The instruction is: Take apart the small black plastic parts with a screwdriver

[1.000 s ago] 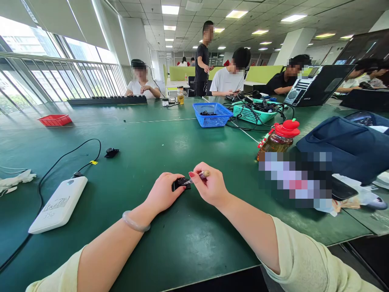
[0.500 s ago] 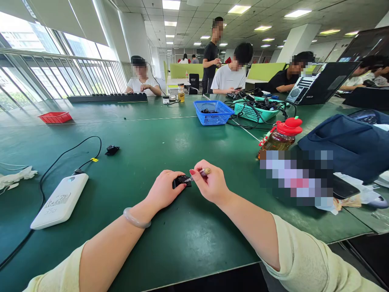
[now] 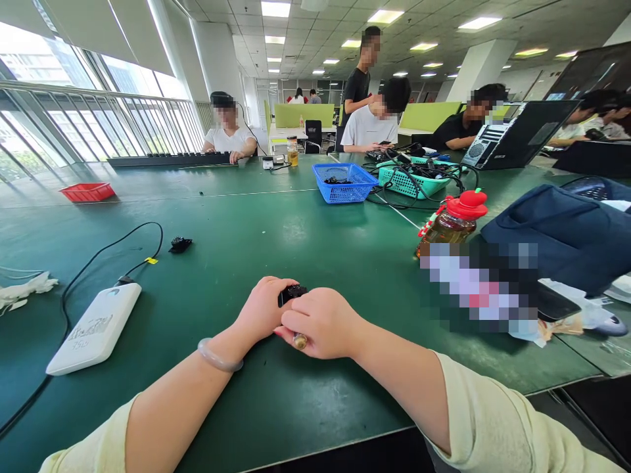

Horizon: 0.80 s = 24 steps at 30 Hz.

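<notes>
My left hand (image 3: 262,307), with a pale bangle at the wrist, is closed on a small black part (image 3: 292,293) that rests at the table's near middle. Its lower portion is hidden behind my fingers. My right hand (image 3: 326,323) is closed around a slim hand tool (image 3: 300,341), of which only the round, brass-coloured end shows. That end points toward me, and the tool's tip is out of sight behind the fingers. Both hands meet right at the black part. Farther left on the table lies another small black part (image 3: 180,244).
A white power bank (image 3: 96,328) with a black cable lies to the left, a red tray (image 3: 87,192) beyond it. Blue (image 3: 345,184) and green (image 3: 411,180) baskets hold dark parts and cables. A red-lidded bottle (image 3: 451,220) and navy bag (image 3: 562,236) stand right. Several people sit opposite.
My right hand has swung left and toward me, turning the tool so its end faces me. My left hand stays on the black part. Across the table, the standing person has leaned right.
</notes>
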Motion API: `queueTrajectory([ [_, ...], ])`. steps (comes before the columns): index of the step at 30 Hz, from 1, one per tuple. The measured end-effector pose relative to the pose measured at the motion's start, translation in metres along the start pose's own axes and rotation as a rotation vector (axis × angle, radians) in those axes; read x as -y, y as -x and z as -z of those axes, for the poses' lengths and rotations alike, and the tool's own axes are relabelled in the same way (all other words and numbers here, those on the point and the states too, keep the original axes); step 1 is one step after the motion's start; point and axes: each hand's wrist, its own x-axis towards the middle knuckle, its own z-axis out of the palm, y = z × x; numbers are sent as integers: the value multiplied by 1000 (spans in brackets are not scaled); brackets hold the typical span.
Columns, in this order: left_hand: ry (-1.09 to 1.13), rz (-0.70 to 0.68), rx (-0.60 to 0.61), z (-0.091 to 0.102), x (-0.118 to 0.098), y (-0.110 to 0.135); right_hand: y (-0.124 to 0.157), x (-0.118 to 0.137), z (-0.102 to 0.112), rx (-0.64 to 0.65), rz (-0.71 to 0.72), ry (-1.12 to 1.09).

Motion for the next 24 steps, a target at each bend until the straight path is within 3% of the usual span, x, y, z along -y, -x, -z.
queueTrajectory([
  [8,-27,-9,-9,-2,3,0,0,4,-6,68,-37,-13],
  [15,-22,-26,-5,-3,7,0,1,2,-5,43,-117,-40],
  [22,-9,22,-37,-2,3,-1,0,9,-9,341,-102,-47],
  [24,-13,14,-25,0,1,-1,0,7,-8,362,-113,-51],
])
